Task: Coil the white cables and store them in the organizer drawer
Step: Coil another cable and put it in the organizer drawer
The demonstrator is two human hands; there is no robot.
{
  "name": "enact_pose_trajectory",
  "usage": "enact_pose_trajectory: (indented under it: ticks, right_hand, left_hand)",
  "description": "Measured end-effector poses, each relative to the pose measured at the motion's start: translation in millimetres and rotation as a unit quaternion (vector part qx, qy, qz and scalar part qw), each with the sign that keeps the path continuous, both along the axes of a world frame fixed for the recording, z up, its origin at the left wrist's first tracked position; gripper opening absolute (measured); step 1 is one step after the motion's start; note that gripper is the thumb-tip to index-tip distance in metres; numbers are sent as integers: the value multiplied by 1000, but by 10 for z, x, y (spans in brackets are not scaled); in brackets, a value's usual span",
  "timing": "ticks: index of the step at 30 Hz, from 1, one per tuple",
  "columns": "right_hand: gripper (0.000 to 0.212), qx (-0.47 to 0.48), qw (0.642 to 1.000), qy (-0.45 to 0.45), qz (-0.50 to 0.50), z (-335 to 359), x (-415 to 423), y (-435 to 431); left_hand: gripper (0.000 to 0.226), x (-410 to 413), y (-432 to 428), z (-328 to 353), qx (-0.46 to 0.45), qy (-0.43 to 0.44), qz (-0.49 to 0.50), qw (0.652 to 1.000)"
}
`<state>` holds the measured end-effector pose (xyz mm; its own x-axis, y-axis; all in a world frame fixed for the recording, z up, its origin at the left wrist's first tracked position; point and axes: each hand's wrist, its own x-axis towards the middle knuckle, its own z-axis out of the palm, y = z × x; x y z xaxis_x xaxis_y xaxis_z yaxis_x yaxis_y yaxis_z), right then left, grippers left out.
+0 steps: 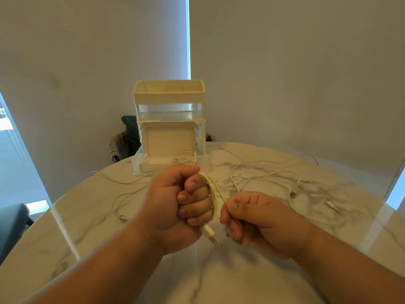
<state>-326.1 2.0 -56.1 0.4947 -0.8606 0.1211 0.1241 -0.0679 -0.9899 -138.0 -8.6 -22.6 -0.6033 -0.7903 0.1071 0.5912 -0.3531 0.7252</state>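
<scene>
My left hand (175, 205) is a fist with loops of a white cable (212, 194) wound around its fingers. The cable's USB plug (210, 234) hangs out below the fist. My right hand (254, 218) pinches the same cable just right of the loops. Both hands hover over the marble table (109, 238). Behind them stands the white organizer (169, 119), its bottom drawer (137, 165) pulled out toward me with a coiled cable and an open white box inside. More white cables (274, 178) lie tangled on the table to the right, and one cable (122, 194) trails left.
A dark chair (122, 141) stands behind the table by the organizer. Another dark seat (11, 224) is at the left edge. Loose plug ends (331, 204) lie on the right part of the table. Blinds cover the windows behind.
</scene>
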Motion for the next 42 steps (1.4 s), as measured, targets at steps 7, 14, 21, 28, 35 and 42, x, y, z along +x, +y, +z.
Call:
enact_pose_trajectory:
  ticks: [7,14,21,28,35,42]
  right_hand:
    - [35,-81,980,180,4,-73,190,110]
    - [37,-131,961,244,-24,-18,222,145]
    - [29,-110,977,125,-130,-56,300,193]
    - [25,-136,961,222,-98,-34,383,218]
    - [25,-109,961,242,-78,-46,415,247]
    - [23,-167,924,318,-129,-30,409,215]
  left_hand:
    - [32,186,-45,169,29,106,107,988]
    - [30,246,-70,201,30,115,146,982]
    - [30,323,-111,235,36,139,171,975]
    - [30,328,-113,229,48,145,180,972]
    - [28,319,-178,168,138,126,270,945]
    - [21,261,-324,58,140,21,327,934]
